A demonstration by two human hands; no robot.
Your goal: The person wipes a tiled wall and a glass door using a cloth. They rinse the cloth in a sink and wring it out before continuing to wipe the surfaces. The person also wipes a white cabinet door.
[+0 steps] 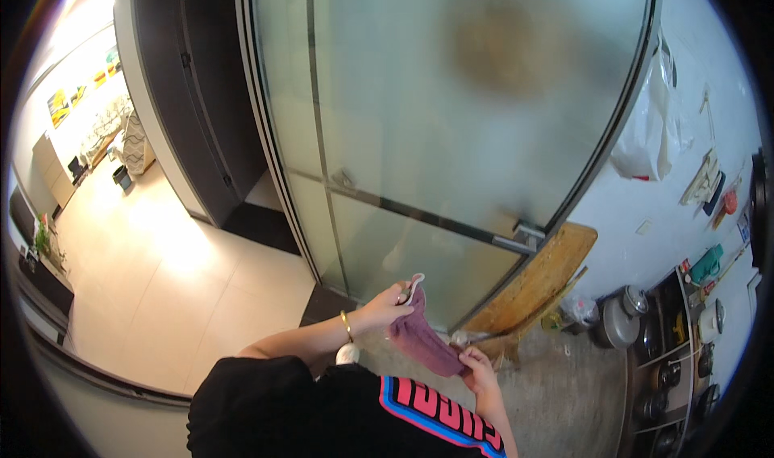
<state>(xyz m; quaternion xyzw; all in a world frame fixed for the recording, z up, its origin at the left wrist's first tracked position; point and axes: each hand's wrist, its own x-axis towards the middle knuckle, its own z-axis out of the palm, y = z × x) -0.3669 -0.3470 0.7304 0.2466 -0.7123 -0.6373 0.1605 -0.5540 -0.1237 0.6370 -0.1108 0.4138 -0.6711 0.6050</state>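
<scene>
A purple cloth (426,340) with a pale edging at its upper end is stretched between my two hands. My left hand (387,305), with a gold bangle at the wrist, grips the edged end. At the lower right end, my right hand (479,370) pinches the cloth between thumb and fingers. Just beyond the hands stands a frosted glass door (423,246) in a dark metal frame. Its lever handle (527,235) is at the right edge, apart from both hands.
A large wooden board (544,276) leans against the white wall behind the door. Pots (617,322) and a dark shelf unit (668,361) line the right side. White plastic bags (647,119) hang above. To the left, a tiled floor (175,276) leads into a lit room with a sofa (127,137).
</scene>
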